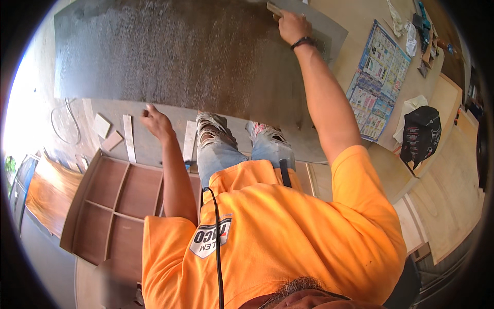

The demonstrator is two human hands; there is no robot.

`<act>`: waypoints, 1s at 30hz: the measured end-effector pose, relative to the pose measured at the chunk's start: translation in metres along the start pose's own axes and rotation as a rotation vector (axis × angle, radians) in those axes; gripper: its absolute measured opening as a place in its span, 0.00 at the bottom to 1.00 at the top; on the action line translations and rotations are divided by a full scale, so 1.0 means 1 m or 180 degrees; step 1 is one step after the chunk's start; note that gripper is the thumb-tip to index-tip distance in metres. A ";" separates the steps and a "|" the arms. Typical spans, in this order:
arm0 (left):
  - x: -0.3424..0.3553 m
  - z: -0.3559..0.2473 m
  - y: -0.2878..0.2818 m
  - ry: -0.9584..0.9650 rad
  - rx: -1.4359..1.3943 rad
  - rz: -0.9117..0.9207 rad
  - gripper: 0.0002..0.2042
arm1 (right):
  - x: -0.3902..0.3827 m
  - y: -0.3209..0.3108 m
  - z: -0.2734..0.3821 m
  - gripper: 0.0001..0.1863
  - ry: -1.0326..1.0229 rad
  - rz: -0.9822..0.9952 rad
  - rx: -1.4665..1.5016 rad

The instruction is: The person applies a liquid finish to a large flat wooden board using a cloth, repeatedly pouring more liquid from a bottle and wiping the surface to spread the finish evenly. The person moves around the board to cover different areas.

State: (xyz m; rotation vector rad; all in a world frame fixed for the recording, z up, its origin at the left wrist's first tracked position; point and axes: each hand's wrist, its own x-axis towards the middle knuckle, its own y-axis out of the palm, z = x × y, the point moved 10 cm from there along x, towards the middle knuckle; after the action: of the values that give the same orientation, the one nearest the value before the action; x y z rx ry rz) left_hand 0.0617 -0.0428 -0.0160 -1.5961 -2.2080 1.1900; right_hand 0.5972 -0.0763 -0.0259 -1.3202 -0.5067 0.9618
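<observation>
From where I watch, the broad rectangular panel (185, 56) fills my view from about ten o'clock round to one, its middle near eleven. Its face is dark brown and glossy, broken by fine pale streaks and specks across the left and centre; toward the right it looks smoother and browner, and grey shows at both ends.

My right hand (295, 28), between twelve and one o'clock, is closed around a flat tan hand tool (274, 9), whose visible end points toward ten. From that grip most of the panel stretches away at eight to nine o'clock. The hand is over the panel's upper right part; I can't tell whether the tool touches the surface.

My left hand (157, 122) is at ten o'clock, fingers partly curled, just beside the panel's near edge, which passes at its twelve. I can't make out whether those fingers hold anything or meet the edge.

A printed sheet (381, 80) lies at two o'clock, a divided wooden frame (114, 208) at eight.
</observation>
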 end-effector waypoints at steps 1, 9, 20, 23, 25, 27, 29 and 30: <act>-0.020 0.046 0.008 -0.0242 0.0174 0.0336 0.29 | 0.004 0.001 0.001 0.13 -0.0045 0.0042 0.0090; -0.101 0.039 0.094 -0.0840 -0.0272 0.1529 0.38 | -0.002 -0.001 0.011 0.13 -0.0407 0.0040 0.0416; -0.103 0.042 0.101 -0.1291 -0.0187 0.2542 0.45 | -0.077 0.032 0.037 0.13 -0.0813 0.0080 0.0393; -0.099 0.050 0.104 -0.1324 -0.0276 0.2739 0.46 | -0.109 0.052 0.047 0.13 -0.0464 0.0622 0.0474; -0.099 0.052 0.107 -0.1340 -0.0349 0.2881 0.47 | -0.139 0.054 0.058 0.13 -0.0426 0.0614 0.0471; -0.098 0.053 0.107 -0.1288 -0.0452 0.3032 0.48 | -0.173 0.054 0.069 0.12 -0.0387 0.0521 0.0497; -0.096 0.056 0.107 -0.1270 -0.0538 0.3120 0.49 | -0.201 0.067 0.073 0.16 -0.0129 0.0906 0.0432; -0.096 0.059 0.107 -0.1278 -0.0568 0.3142 0.50 | -0.214 0.070 0.076 0.15 -0.0041 0.1048 0.0449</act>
State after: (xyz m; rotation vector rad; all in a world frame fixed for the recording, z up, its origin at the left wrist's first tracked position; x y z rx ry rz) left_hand 0.1465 -0.1429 -0.0996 -2.9048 -1.7069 1.6586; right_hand 0.4011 -0.2107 -0.0327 -1.2925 -0.2281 1.2539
